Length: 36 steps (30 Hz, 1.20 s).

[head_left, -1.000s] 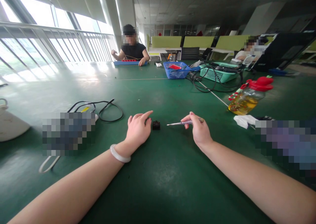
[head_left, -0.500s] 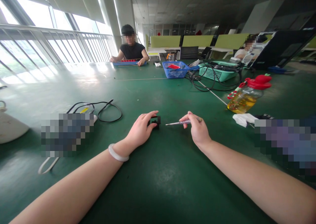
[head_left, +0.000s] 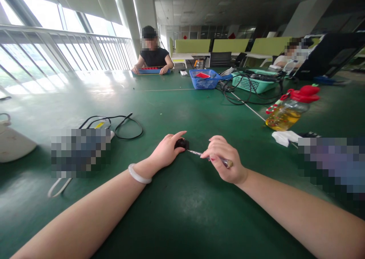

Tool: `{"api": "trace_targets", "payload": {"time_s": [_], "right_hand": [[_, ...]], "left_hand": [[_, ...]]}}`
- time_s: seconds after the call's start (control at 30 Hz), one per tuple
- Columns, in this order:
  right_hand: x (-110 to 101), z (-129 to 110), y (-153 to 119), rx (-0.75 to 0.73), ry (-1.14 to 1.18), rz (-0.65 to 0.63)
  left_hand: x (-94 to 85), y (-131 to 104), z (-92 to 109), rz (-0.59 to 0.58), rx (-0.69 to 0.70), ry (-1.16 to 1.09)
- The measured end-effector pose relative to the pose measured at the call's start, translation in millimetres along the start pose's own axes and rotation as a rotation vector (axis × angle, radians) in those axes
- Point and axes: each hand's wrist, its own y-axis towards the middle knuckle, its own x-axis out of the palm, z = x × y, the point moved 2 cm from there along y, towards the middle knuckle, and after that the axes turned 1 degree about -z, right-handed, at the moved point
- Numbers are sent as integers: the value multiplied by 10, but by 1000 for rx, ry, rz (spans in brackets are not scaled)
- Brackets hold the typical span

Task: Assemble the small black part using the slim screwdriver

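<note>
My left hand (head_left: pixel 166 149) is closed around a small black part (head_left: pixel 182 143), thumb in front and fingers behind, low over the green table (head_left: pixel 182 205). A white bangle circles my left wrist. Between the fingers and thumb of my right hand (head_left: pixel 225 158) is a slim screwdriver (head_left: pixel 196 153) with a thin metal shaft and a tan handle end. Its tip points left and meets the lower right edge of the black part, as far as I can see. The exact contact is too small to make out.
To the left lie a blurred-out object (head_left: pixel 81 150) and a black cable (head_left: pixel 129 138). A red-lidded bottle (head_left: pixel 288 112) and white tissue (head_left: pixel 283 138) are at right. Farther back are a blue basket (head_left: pixel 203 83), a green basket (head_left: pixel 251 85) with cables, and a person (head_left: pixel 154 57) with a blue tray.
My right hand has shifted and turned, bringing the screwdriver tip left to the black part. In my left hand the black part has turned, so its opening no longer shows.
</note>
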Motion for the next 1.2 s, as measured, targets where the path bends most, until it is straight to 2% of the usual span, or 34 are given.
{"api": "trace_targets", "payload": {"time_s": [0.3, 0.47, 0.67, 0.97, 1.2], "right_hand": [[59, -82, 52, -54, -210, -131], [94, -191, 40, -178, -344, -162], [148, -308, 17, -246, -494, -298], [211, -378, 10, -209, -620, -445], [206, -368, 13, -177, -619, -439]], "left_hand": [[-2, -9, 15, -10, 8, 8], [2, -11, 9, -16, 15, 22], [-28, -28, 63, 8, 69, 10], [-21, -24, 63, 18, 62, 16], [-13, -20, 44, 2, 58, 34]]}}
